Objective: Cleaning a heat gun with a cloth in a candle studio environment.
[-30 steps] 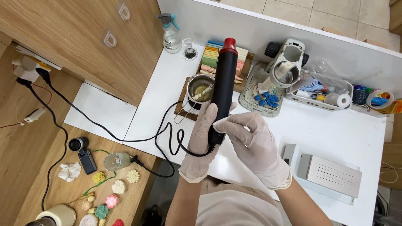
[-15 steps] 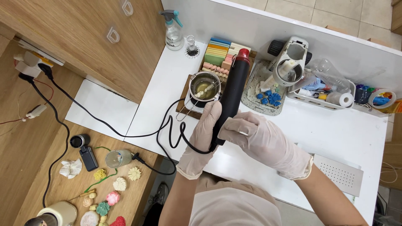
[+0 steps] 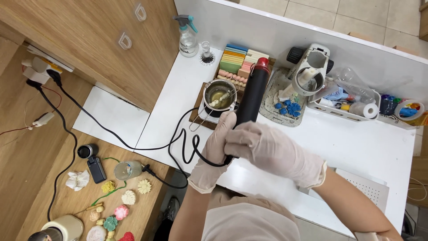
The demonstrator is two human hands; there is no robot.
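Both gloved hands, left hand [image 3: 214, 149] wrapped around the handle and right hand [image 3: 267, 149] closed over it, grip the black corded heat tool with red tip [image 3: 252, 96] above the white counter [image 3: 370, 143] centre, nozzle beside the small metal melting pot [image 3: 219, 94].

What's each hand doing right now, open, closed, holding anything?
Left hand: closed on the black heat tool, low on its handle.
Right hand: closed over the same handle, covering its lower end; gloved like the left.

Spray bottle [image 3: 187, 39] by wall; wax blocks [image 3: 238, 60] (stacked, coloured); flower shapes [image 3: 117, 206] on wooden table [image 3: 31, 147].
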